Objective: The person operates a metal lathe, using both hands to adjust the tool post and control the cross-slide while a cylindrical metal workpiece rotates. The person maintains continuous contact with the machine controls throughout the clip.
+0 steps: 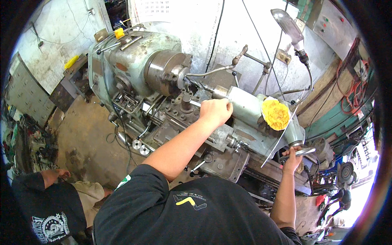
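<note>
A green-grey metal lathe stretches across the view. Its large chuck (pixel 163 71) grips a round metal workpiece (pixel 181 77). A twist drill bit (pixel 197 84), held in the tailstock (pixel 247 100), points at the workpiece and meets its face. My left hand (pixel 216 111) is closed beside the front of the tailstock, close to the tool post (pixel 186 104); its fingertips are turned away, so what it grips is hidden. My right hand (pixel 291 158) is wrapped round the rim of the tailstock handwheel (pixel 305 151). A yellow cloth (pixel 275 114) lies bunched on the tailstock.
A lit lamp (pixel 289 28) hangs over the right end. A bent coolant pipe (pixel 212 73) reaches toward the chuck. A thin rod (pixel 279 141) slants beside the tailstock. Another person (pixel 51 204) is at the lower left; one more person (pixel 341 200) is far right. Cables hang along the wall.
</note>
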Demonstrator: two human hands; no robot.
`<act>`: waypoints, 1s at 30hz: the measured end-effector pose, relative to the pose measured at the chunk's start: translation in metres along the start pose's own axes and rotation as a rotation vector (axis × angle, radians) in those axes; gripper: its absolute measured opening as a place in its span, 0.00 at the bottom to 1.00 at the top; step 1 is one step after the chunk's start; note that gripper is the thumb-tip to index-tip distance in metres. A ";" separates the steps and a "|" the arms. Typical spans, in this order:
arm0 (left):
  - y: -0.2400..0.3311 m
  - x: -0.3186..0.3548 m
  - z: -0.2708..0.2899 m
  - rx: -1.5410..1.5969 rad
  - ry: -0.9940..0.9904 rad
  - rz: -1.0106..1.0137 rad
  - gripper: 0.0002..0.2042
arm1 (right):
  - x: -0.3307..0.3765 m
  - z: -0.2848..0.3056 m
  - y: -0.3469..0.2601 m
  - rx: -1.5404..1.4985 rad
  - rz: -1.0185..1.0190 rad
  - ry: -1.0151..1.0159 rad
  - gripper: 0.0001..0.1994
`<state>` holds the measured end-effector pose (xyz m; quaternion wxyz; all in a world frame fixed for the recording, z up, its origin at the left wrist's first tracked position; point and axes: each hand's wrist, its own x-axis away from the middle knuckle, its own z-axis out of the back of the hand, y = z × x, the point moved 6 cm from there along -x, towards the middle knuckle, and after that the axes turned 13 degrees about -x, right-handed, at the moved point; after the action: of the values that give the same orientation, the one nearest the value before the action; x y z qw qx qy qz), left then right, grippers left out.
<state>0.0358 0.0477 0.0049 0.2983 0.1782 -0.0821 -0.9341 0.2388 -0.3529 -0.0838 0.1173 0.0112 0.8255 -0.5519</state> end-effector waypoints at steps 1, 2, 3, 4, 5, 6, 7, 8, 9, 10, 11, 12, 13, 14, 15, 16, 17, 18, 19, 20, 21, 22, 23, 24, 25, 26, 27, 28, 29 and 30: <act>0.000 0.000 0.000 -0.009 -0.003 0.007 0.18 | 0.000 0.004 0.005 0.011 0.007 0.027 0.11; 0.001 0.000 0.000 0.000 -0.001 0.004 0.18 | 0.002 0.005 0.008 0.060 0.058 -0.004 0.12; 0.001 0.000 0.001 0.002 0.000 0.004 0.18 | 0.004 0.007 0.014 0.102 0.105 -0.020 0.12; 0.001 0.000 0.001 -0.002 -0.002 0.009 0.17 | 0.006 0.010 0.021 0.133 0.160 -0.054 0.12; 0.001 0.000 0.001 0.006 0.005 0.005 0.18 | 0.006 0.017 0.032 0.196 0.132 -0.032 0.13; 0.001 0.001 0.001 0.006 0.006 0.007 0.18 | 0.006 0.021 0.040 0.254 0.169 -0.062 0.13; 0.000 0.001 0.001 -0.005 0.013 0.010 0.18 | 0.003 0.025 0.047 0.298 0.219 -0.115 0.13; 0.000 0.001 0.001 0.002 0.015 0.007 0.18 | 0.000 0.031 0.057 0.299 0.211 -0.129 0.13; 0.000 0.001 0.001 0.001 0.022 0.003 0.18 | -0.001 0.038 0.065 0.254 0.207 -0.166 0.12; 0.000 0.001 0.001 -0.008 0.023 0.001 0.18 | -0.002 0.041 0.069 0.408 0.307 -0.209 0.12; 0.001 0.001 0.001 -0.002 0.029 0.000 0.18 | -0.006 0.045 0.073 0.518 0.333 -0.211 0.11; 0.001 0.001 0.000 -0.003 0.029 0.003 0.18 | -0.010 0.052 0.079 0.621 0.312 -0.185 0.11; 0.001 0.001 0.001 -0.011 0.026 0.011 0.18 | -0.009 0.059 0.084 0.657 0.260 -0.162 0.11; 0.000 0.001 0.001 -0.001 0.028 0.002 0.17 | -0.008 0.056 0.084 0.634 0.327 -0.218 0.11; 0.001 0.002 0.002 0.001 0.023 -0.003 0.17 | -0.007 0.058 0.084 0.603 0.333 -0.212 0.12; 0.001 0.002 0.001 -0.003 0.019 -0.008 0.17 | -0.007 0.058 0.085 0.550 0.311 -0.201 0.12; 0.000 0.002 0.002 -0.001 0.025 -0.005 0.17 | -0.005 0.056 0.082 0.579 0.348 -0.210 0.14; 0.000 0.002 0.002 -0.005 0.032 -0.003 0.17 | -0.004 0.055 0.082 0.587 0.324 -0.215 0.14; 0.001 0.002 0.001 -0.017 0.037 0.001 0.17 | -0.004 0.054 0.082 0.596 0.301 -0.220 0.14; 0.001 0.001 0.001 -0.009 0.041 -0.004 0.17 | -0.004 0.055 0.082 0.582 0.251 -0.200 0.14; 0.001 0.001 0.001 -0.010 0.045 -0.005 0.17 | -0.003 0.053 0.081 0.600 0.270 -0.215 0.14; 0.000 0.001 0.000 -0.012 0.048 -0.006 0.17 | -0.002 0.053 0.082 0.594 0.261 -0.206 0.14; 0.000 0.001 0.001 -0.011 0.063 -0.007 0.17 | -0.003 0.054 0.083 0.570 0.236 -0.186 0.14; 0.000 0.001 0.001 -0.010 0.079 -0.008 0.17 | -0.003 0.054 0.083 0.578 0.267 -0.185 0.13; 0.000 0.001 0.002 -0.014 0.087 -0.006 0.18 | -0.003 0.054 0.084 0.568 0.282 -0.174 0.12; 0.000 0.001 0.001 -0.021 0.084 0.001 0.18 | -0.005 0.056 0.088 0.555 0.249 -0.144 0.12; 0.000 0.001 0.001 -0.033 0.073 0.012 0.18 | -0.004 0.054 0.086 0.588 0.326 -0.180 0.11; 0.000 0.000 0.000 -0.052 0.055 0.027 0.18 | -0.004 0.053 0.086 0.617 0.355 -0.197 0.10; 0.000 0.000 0.000 -0.056 0.035 0.040 0.18 | -0.004 0.052 0.086 0.636 0.374 -0.192 0.10; 0.000 -0.001 -0.001 -0.066 0.008 0.056 0.18 | -0.003 0.051 0.086 0.636 0.381 -0.204 0.09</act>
<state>0.0370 0.0477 0.0042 0.3304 0.1695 -0.0549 -0.9269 0.2637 -0.3655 -0.1801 0.2901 0.1450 0.5803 -0.7470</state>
